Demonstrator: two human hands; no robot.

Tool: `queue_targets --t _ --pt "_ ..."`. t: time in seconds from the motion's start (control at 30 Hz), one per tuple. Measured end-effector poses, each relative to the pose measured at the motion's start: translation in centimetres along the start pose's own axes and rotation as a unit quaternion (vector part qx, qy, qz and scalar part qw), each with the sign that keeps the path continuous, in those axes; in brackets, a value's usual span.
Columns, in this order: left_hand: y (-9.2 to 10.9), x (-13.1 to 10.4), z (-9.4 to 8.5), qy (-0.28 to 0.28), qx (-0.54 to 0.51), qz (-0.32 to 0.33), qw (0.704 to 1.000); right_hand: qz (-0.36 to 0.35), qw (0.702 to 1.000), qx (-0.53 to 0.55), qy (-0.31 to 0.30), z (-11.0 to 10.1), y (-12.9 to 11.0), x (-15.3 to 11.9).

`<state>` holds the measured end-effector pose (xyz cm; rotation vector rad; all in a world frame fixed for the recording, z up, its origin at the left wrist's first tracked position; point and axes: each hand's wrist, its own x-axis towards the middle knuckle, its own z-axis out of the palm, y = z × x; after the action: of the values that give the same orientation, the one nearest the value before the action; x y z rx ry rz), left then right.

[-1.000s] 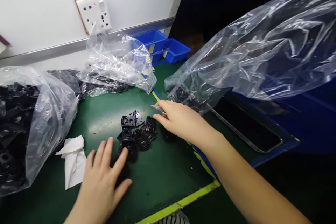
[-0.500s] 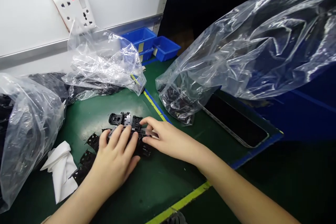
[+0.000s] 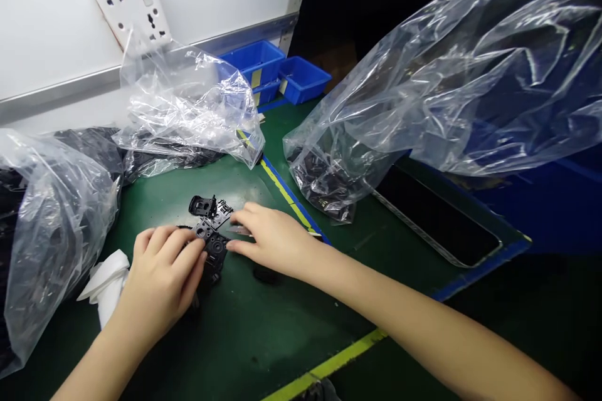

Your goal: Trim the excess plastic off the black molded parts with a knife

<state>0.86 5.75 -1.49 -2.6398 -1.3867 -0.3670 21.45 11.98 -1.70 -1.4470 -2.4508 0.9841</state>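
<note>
My left hand is closed, its curled fingertips on a flat black plastic part with round holes. My right hand comes in from the right. Between its thumb and index finger sits a thin, pale, flat piece, partly hidden; its kind does not show clearly. The fingertips of that hand reach the edge of the black parts. Just beyond both hands lies another black molded part with a raised rim. More black parts under my left hand are mostly covered.
Clear plastic bags of black parts stand at left, at the back and at right. Blue bins stand by the wall. A black-screened phone-like slab lies at right, a white cloth at left.
My left hand has shifted left and its spread fingers have curled in. My right hand has moved slightly left. The black parts between them have turned and moved apart.
</note>
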Motion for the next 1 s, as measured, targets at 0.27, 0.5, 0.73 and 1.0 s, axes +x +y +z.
queue_targets --t 0.27,0.5,0.73,1.0 --pt "0.8 2.6 2.6 -0.05 0.015 -0.004 0.999 0.007 0.999 -0.023 0.032 -1.0 1.0 0.2" --pt "1.0 0.7 0.1 -0.056 -0.085 -0.027 0.994 -0.027 0.999 -0.016 -0.006 -0.4 1.0 3.3" --pt "2.0 -4.5 -4.0 0.073 -0.462 -0.415 0.781 -0.028 0.996 0.04 -0.07 -2.2 1.2 2.0" --pt "0.4 -6.9 -3.3 0.086 -0.521 -0.526 0.667 -0.056 0.936 0.285 -0.2 -2.6 -2.7 -0.6"
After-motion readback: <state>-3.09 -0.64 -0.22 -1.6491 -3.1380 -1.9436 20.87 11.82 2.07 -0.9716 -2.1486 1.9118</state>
